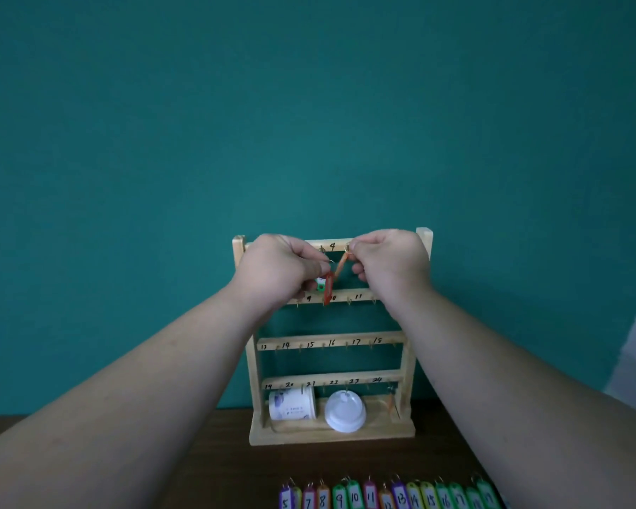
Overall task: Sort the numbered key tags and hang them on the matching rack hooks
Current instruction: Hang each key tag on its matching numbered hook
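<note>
A wooden key rack (410, 356) with four numbered rows of small hooks stands on the table against the teal wall. Both hands are raised at its top row near the hook marked 4. My left hand (278, 268) pinches a red key tag (328, 284) that hangs edge-on; a green tag (320, 287) shows just behind it. My right hand (390, 264) grips an orange key tag (341, 265) by its ring at a top-row hook. A row of several coloured numbered key tags (390, 497) lies along the table's near edge.
In the rack's base tray lie a white printed cylinder (292, 407) on its side and a white dome-shaped lid (345, 415). An orange tag (391, 402) hangs at the bottom-right hook. The brown table (199, 453) runs under the rack. Something pale sits at the right edge.
</note>
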